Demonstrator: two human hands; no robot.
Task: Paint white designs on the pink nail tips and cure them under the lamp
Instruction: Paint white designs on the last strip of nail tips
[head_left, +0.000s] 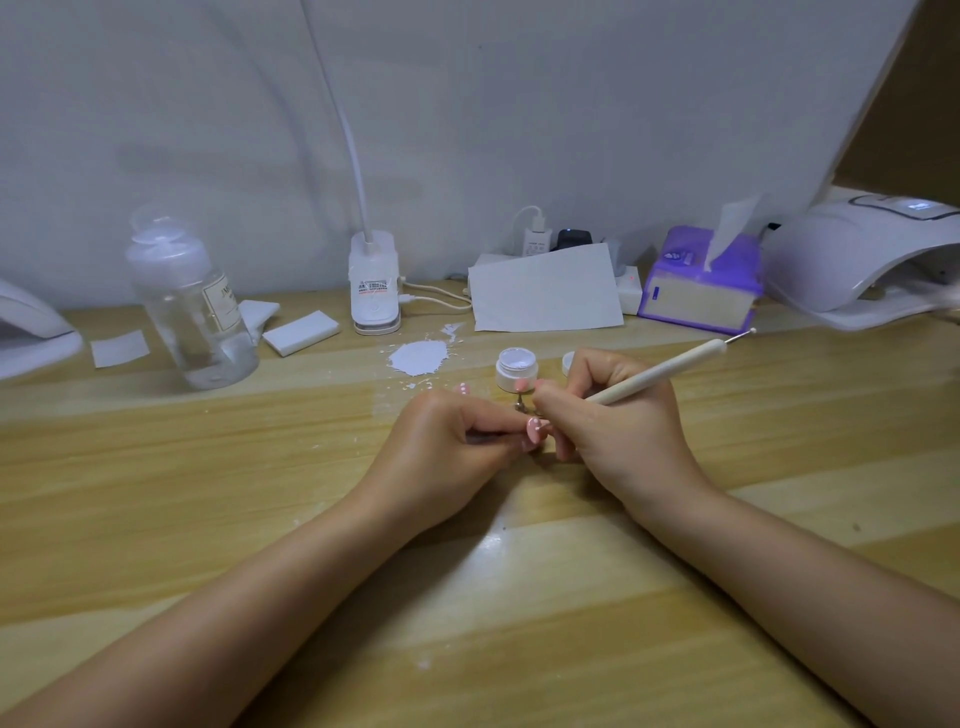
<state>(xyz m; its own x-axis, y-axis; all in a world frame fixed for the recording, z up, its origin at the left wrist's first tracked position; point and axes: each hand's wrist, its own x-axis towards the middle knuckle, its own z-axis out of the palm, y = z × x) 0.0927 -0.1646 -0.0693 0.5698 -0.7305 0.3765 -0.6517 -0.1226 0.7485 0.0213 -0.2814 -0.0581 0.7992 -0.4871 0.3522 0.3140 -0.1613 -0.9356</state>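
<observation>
My left hand (452, 447) pinches a small stand that carries a pink nail tip (534, 427) with white dots on it. My right hand (618, 415) grips a cream dotting pen (670, 370) like a pencil, its working end hidden at the nail tip. Two more pink nail tips, one (462, 388) behind my left hand and one (522, 385) on a metal stand, sit by the open jar of white gel (516, 367). The white curing lamp (857, 260) stands at the far right.
A white paint spill (418, 357) lies behind my hands. Further back are a clear bottle (189, 301), white pads (300, 332), a desk lamp base (374, 283), a white sheet (545, 291), a purple tissue box (701, 280) and a jar lid (569, 362).
</observation>
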